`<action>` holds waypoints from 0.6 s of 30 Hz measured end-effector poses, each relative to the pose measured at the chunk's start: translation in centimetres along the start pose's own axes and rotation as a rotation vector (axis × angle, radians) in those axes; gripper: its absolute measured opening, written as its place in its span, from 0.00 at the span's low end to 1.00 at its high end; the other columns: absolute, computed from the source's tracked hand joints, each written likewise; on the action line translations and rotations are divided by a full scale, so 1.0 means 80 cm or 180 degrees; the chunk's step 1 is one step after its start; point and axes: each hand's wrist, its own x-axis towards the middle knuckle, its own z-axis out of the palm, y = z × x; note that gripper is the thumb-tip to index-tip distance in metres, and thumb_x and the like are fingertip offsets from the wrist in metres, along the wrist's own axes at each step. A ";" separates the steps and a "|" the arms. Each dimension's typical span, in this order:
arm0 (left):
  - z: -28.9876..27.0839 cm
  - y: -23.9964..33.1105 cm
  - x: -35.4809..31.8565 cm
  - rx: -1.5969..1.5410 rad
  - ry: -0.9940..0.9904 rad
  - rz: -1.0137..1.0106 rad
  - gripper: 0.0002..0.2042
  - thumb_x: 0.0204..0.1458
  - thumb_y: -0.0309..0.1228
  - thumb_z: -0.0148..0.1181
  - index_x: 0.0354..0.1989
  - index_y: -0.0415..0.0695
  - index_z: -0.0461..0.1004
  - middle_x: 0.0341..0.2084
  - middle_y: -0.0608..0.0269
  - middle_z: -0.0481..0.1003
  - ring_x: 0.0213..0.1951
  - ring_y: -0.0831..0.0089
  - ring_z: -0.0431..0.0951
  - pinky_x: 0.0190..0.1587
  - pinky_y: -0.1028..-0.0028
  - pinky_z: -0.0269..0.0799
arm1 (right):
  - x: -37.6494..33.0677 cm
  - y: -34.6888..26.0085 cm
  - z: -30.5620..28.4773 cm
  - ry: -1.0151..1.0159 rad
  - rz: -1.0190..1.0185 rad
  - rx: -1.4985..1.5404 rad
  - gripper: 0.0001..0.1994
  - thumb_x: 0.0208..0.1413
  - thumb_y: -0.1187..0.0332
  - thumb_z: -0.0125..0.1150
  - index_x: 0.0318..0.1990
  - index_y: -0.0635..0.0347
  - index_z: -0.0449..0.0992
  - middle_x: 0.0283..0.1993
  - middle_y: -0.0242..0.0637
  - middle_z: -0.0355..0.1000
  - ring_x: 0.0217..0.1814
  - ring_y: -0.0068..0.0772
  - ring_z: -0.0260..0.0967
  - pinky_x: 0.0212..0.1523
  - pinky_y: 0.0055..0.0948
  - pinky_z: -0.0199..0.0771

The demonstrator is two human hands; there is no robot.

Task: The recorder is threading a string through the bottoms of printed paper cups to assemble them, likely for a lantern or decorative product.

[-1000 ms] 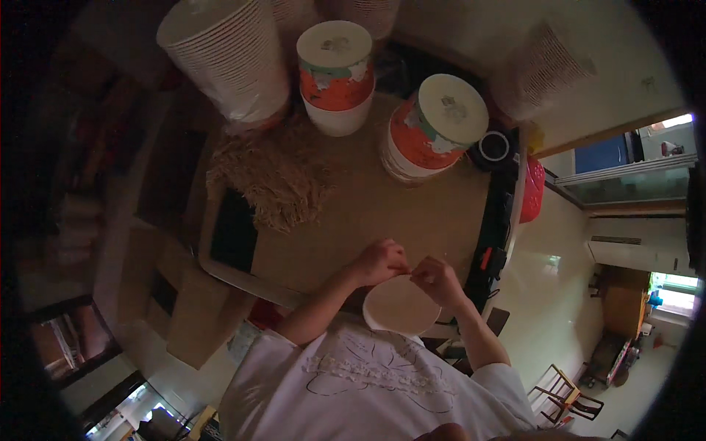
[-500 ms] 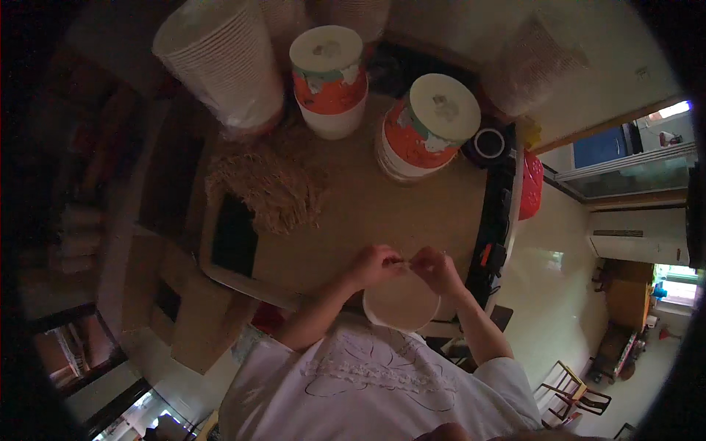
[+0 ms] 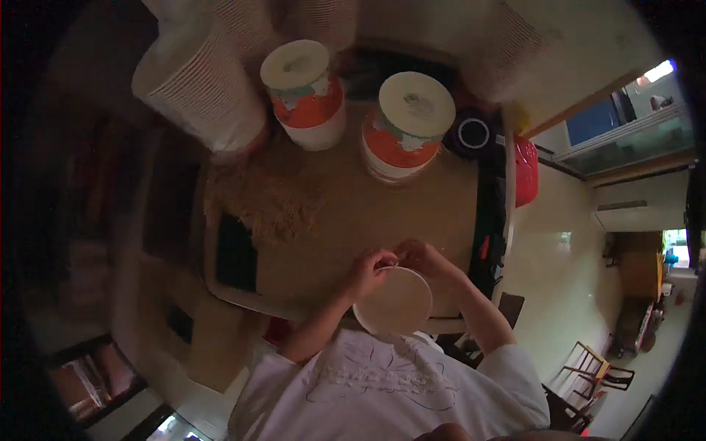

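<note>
My left hand (image 3: 370, 270) and my right hand (image 3: 423, 258) meet at the far rim of a round white disc (image 3: 393, 301), perhaps a lid or a plate, held over the near edge of the brown table (image 3: 412, 213). Both hands pinch the rim, fingertips almost touching. The disc's pale face is turned up toward me. Whether something small sits between the fingers is too dim to tell.
Two white and orange buckets with pale lids, one (image 3: 305, 92) at the back centre, the other (image 3: 408, 125) to its right. A tall stack of white cups (image 3: 198, 92) stands at the back left. A heap of tan shavings (image 3: 261, 202) lies at the left. A red bag (image 3: 525, 170) hangs off the right edge.
Both hands and the white disc have stayed at the table's near edge; the fingers shifted slightly along the disc's far rim.
</note>
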 end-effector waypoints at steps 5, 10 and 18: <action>-0.007 0.032 0.003 0.0934 -0.0142 0.0502 0.11 0.35 0.16 0.51 0.29 0.41 0.73 0.26 0.59 0.71 0.32 0.68 0.71 0.33 0.74 0.68 | 0.007 0.033 0.003 -0.0099 -0.0098 0.0062 0.06 0.42 0.75 0.57 0.30 0.61 0.73 0.33 0.37 0.68 0.34 0.31 0.66 0.33 0.25 0.66; 0.002 0.024 -0.004 0.0608 -0.0118 0.0138 0.11 0.35 0.18 0.53 0.29 0.43 0.74 0.25 0.60 0.72 0.32 0.65 0.70 0.34 0.72 0.67 | 0.017 0.074 0.011 0.0020 -0.0233 -0.0885 0.04 0.43 0.76 0.53 0.29 0.61 0.72 0.29 0.38 0.68 0.33 0.29 0.66 0.33 0.26 0.66; -0.018 0.011 -0.006 0.1745 0.0213 0.0172 0.09 0.38 0.24 0.54 0.32 0.44 0.72 0.25 0.58 0.72 0.29 0.60 0.71 0.31 0.67 0.68 | 0.009 0.041 -0.088 0.1610 0.0679 -0.0373 0.04 0.46 0.74 0.51 0.26 0.63 0.71 0.27 0.35 0.70 0.29 0.29 0.67 0.26 0.25 0.66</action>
